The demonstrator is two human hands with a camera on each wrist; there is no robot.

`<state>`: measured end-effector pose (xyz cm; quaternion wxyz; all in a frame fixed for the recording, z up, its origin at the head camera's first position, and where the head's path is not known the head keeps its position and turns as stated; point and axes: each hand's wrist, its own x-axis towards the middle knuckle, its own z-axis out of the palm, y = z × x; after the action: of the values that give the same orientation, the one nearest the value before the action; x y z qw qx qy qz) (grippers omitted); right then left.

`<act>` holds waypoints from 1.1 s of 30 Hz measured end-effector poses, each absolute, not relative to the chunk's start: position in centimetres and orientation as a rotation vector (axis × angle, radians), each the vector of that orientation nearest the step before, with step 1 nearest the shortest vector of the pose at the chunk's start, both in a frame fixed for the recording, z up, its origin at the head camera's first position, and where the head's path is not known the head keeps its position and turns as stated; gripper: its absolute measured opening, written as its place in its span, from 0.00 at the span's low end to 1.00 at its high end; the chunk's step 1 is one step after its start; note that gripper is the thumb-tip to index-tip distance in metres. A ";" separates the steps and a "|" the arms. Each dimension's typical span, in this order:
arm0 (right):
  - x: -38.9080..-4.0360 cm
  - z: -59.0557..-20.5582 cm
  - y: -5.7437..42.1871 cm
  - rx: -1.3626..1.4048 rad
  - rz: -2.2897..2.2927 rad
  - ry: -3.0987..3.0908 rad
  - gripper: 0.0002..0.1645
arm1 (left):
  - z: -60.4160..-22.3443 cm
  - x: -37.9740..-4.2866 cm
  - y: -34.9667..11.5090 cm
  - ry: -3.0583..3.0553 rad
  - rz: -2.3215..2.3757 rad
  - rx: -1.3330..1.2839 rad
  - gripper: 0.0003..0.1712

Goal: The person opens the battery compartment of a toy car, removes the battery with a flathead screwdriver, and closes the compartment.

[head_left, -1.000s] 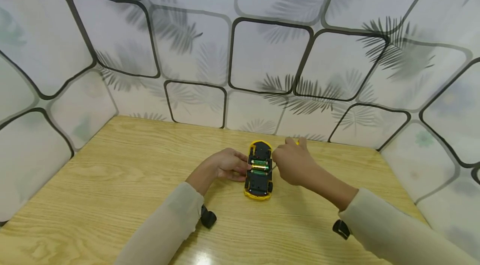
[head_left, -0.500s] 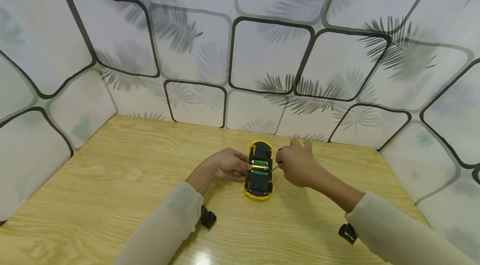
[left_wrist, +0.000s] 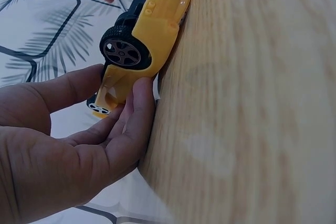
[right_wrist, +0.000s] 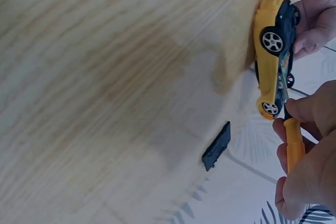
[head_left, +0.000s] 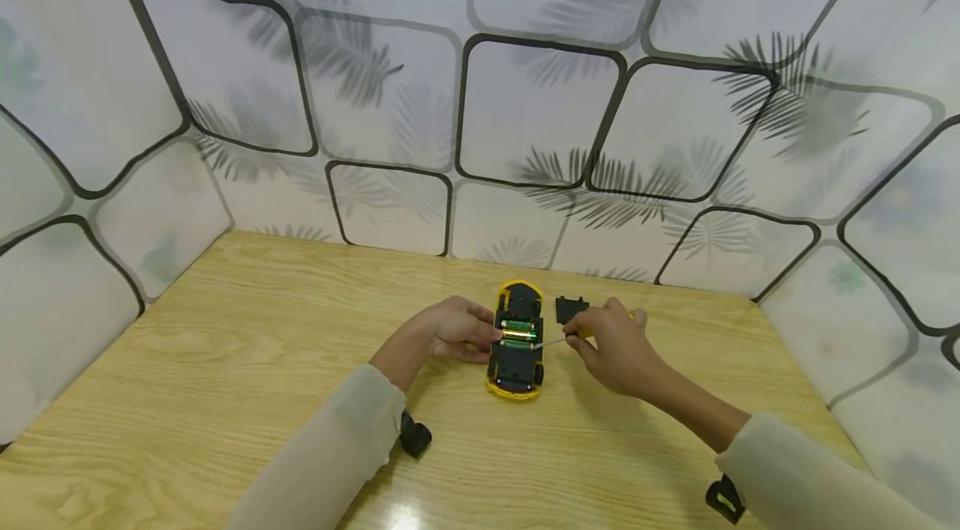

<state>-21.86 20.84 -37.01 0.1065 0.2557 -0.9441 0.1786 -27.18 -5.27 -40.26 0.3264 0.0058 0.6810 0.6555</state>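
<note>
A yellow toy car [head_left: 517, 376] lies upside down on the table, its black underside up. Green batteries [head_left: 519, 326] sit in the uncovered compartment at its middle. My left hand [head_left: 457, 332] grips the car's left side, thumb on the underside edge and fingers along the yellow body [left_wrist: 163, 19]. In my right hand [head_left: 618, 347] is a screwdriver with a yellow handle [right_wrist: 294, 145]. Its thin metal shaft reaches to the compartment's right edge, the tip at the end of the lowest battery. Just beyond the right hand lies a black battery cover [right_wrist: 216, 146], flat on the table.
The wood-grain table [head_left: 262, 363] ends at a wall [head_left: 390, 97] patterned with leaves and outlined shapes, close behind the car and cover. Similar walls rise at left and right. A black wrist camera [head_left: 415, 434] hangs under the left sleeve; another [head_left: 725, 499] under the right.
My right hand has moved right and toward me, tilting the screwdriver lower, with its tip staying at the batteries. The battery cover has come into sight. The left hand and car hold still.
</note>
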 end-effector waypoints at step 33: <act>-21.8 -39.7 20.6 0.763 0.700 -2.716 0.06 | -40.3 -27.2 -5.3 1.763 1.721 0.005 0.26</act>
<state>-21.79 20.62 -39.74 0.1170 0.2605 -0.9280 0.2392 -27.20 -5.33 -40.33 0.3324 0.0020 0.6748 0.6589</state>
